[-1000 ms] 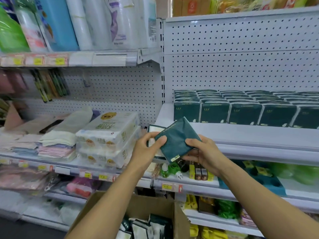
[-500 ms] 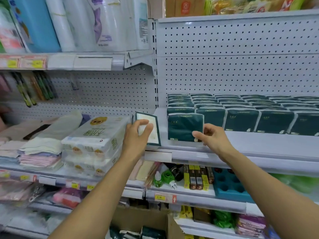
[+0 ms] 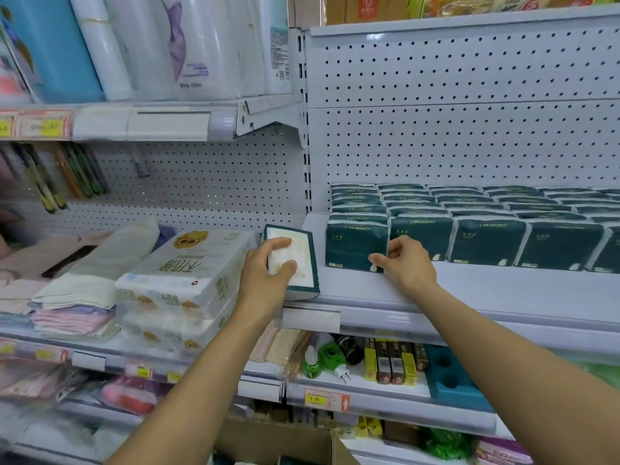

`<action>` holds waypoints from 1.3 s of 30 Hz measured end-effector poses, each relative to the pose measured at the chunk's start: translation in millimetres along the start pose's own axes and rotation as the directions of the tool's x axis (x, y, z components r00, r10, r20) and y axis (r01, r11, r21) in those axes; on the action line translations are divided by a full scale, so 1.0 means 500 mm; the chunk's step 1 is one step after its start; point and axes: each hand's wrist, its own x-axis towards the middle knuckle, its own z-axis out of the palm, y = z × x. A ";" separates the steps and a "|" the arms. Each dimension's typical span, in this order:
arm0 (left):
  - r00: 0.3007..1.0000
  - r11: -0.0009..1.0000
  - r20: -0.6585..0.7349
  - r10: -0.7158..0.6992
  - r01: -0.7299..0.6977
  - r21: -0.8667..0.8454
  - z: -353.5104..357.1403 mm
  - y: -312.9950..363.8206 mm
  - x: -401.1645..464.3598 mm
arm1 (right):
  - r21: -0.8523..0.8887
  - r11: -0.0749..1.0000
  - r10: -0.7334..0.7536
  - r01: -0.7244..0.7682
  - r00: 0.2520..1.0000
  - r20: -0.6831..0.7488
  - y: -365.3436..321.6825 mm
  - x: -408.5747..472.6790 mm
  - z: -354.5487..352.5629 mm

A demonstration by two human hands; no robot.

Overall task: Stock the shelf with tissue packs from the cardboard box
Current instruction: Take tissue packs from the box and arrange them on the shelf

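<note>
Plainly soft and light, the dark green plastic-wrapped tissue pack [image 3: 355,247] on the white metal shelf [image 3: 469,290] dents under the right hand [image 3: 404,263] pinching its lower corner, while the left hand [image 3: 265,273] clamps a second pack [image 3: 302,263] across its broad faces, the surest hold.

Both bare arms reaching up toward 12 o'clock, left hand [image 3: 268,273] gripping a pack [image 3: 298,263], thumb across its face, right hand [image 3: 406,263] at 1 o'clock, fingertips pinching another pack's [image 3: 355,246] corner
</note>
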 end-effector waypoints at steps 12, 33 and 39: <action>0.995 0.976 0.078 -0.060 0.075 -0.207 0.018 0.019 -0.005 | -0.039 0.855 -0.512 0.516 0.831 -0.217 -0.027 -0.111 -0.011; 0.990 0.950 0.122 -0.073 0.106 -0.294 0.092 0.062 -0.030 | 0.720 0.692 -0.158 0.060 0.985 0.070 -0.042 -0.175 -0.104; 0.987 0.964 0.161 -0.004 0.047 -0.260 0.115 0.071 -0.023 | 0.472 0.874 -0.187 0.119 0.977 0.101 0.013 -0.156 -0.135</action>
